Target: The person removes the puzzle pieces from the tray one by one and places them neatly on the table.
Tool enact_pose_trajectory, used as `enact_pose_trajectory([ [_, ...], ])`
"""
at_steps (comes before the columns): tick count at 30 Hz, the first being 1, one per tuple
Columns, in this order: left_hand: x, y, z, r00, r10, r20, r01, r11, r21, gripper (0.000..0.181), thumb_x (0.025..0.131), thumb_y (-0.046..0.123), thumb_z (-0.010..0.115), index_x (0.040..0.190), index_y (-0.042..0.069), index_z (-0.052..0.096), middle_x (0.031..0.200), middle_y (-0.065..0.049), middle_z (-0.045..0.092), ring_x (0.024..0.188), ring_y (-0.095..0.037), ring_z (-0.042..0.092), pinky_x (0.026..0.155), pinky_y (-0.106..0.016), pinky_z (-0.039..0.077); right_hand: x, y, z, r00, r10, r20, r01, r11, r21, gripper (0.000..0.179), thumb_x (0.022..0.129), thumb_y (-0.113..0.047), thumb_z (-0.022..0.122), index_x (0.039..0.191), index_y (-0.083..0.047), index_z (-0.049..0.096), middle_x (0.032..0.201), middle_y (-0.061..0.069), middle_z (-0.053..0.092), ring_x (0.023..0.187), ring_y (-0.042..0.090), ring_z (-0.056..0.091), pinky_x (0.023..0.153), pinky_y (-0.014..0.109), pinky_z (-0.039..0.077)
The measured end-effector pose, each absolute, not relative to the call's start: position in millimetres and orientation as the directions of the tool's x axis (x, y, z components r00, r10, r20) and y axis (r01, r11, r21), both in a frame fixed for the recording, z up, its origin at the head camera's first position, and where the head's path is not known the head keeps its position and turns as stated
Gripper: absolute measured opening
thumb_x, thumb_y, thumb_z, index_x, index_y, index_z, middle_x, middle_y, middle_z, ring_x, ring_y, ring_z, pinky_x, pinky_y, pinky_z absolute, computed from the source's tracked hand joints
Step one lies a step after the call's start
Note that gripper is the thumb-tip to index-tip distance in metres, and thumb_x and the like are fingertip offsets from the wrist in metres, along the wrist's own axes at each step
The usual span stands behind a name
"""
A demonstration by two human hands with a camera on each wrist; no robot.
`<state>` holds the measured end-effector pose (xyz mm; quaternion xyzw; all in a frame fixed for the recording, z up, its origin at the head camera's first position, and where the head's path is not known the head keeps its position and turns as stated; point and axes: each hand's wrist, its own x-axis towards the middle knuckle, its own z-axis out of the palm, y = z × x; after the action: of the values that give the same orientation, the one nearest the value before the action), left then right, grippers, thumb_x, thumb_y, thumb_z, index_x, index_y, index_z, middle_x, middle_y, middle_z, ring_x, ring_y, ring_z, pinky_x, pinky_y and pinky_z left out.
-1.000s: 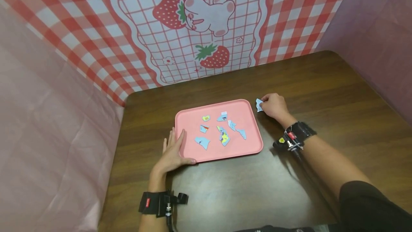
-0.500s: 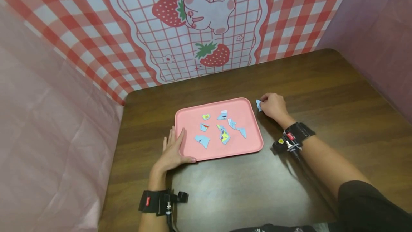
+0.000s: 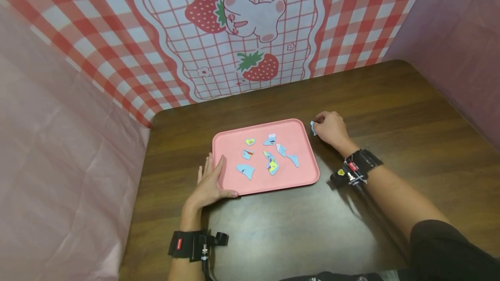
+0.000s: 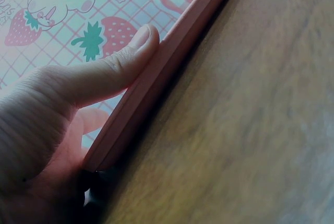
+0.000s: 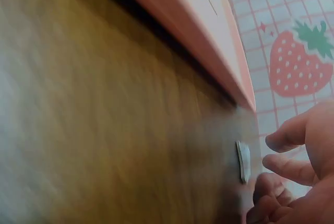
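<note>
Splaying unclenched, left hand (image 3: 208, 187) touches pink tray (image 3: 295, 139); right hand (image 3: 331, 127), holding nothing, curves beside blue piece (image 5: 243, 162)

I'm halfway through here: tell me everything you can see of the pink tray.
The pink tray is a plain, shallow rectangle with rounded corners and a raised rim; it looks like plastic. It lies flat on the wooden table, turned slightly askew in the head view. Several torn-looking, mostly light blue pieces lie spread on it. The left hand spans its near-left corner, the thumb touching the near rim.
</note>
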<state>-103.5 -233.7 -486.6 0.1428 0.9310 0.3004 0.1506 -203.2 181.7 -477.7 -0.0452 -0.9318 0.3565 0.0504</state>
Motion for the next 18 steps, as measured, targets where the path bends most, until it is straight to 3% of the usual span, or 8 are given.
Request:
enact_pose_trajectory([
  [11, -104, -234, -489, -0.916, 0.356, -0.184, 0.184, 0.782, 0.595, 0.128, 0.069, 0.057, 0.088, 0.163, 0.013, 0.012, 0.166, -0.02, -0.015, 0.152, -0.035, -0.016, 0.117, -0.06, -0.011, -188, 142, -467, -0.993, 0.024, 0.112, -0.058, 0.742, -0.667, 0.027, 0.089, -0.012, 0.064, 0.11, 0.004, 0.07, 0.094, 0.017, 0.059, 0.088, 0.034, 0.056, 0.078, 0.047, 0.045],
  [18, -104, -234, -489, -0.916, 0.352, -0.19, 0.179, 0.785, 0.593, 0.129, 0.069, 0.058, 0.087, 0.163, 0.014, 0.011, 0.166, -0.019, -0.016, 0.152, -0.033, -0.017, 0.117, -0.059, -0.012, -179, 118, -464, -0.99, -0.101, 0.099, -0.141, 0.768, -0.624, 0.025, 0.087, -0.011, 0.064, 0.106, 0.002, 0.072, 0.089, 0.014, 0.06, 0.082, 0.029, 0.056, 0.073, 0.041, 0.046],
])
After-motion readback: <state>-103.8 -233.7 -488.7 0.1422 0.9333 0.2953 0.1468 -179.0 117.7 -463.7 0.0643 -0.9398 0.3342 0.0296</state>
